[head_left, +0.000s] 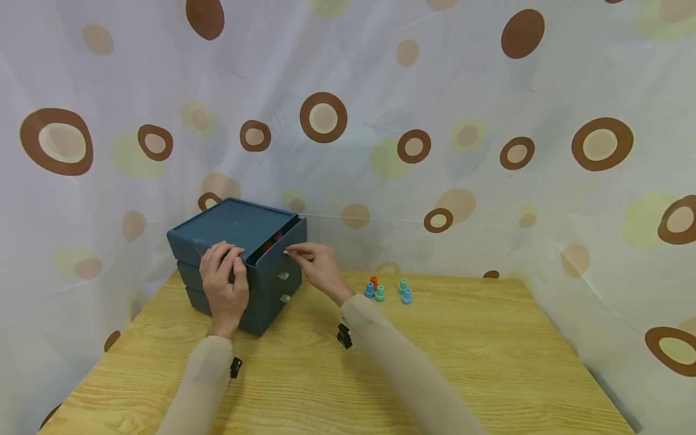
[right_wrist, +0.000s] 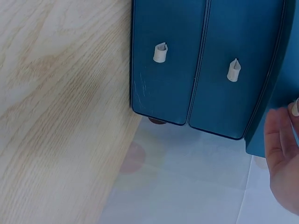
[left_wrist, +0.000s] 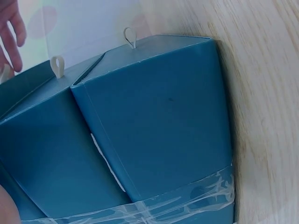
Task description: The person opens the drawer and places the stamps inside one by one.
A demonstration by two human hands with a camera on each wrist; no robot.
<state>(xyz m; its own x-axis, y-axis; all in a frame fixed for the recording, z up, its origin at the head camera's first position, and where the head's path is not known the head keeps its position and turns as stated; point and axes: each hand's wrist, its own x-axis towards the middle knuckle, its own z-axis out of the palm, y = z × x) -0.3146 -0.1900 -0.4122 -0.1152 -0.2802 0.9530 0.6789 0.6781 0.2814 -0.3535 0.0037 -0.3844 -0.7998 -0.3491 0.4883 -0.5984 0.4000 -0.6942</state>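
A dark blue drawer unit [head_left: 234,220] with three stacked drawers stands at the left of the table. Its top drawer [head_left: 298,232] is pulled out a little, and something red and pink shows in the gap. My right hand [head_left: 321,269] pinches the small white loop handle [right_wrist: 295,108] of that drawer between thumb and fingertips. My left hand [head_left: 225,287] rests on the near side and top edge of the unit, fingers bent over the edge. White loop handles [left_wrist: 58,66] also stick out from the two lower drawers.
Several small cone-shaped pegs stand on the wooden table [head_left: 462,350] right of the unit: an orange one [head_left: 373,281], blue ones [head_left: 370,290] and green ones [head_left: 403,286]. A spotted curtain [head_left: 353,175] hangs behind. Clear tape [left_wrist: 182,200] wraps the unit's side.
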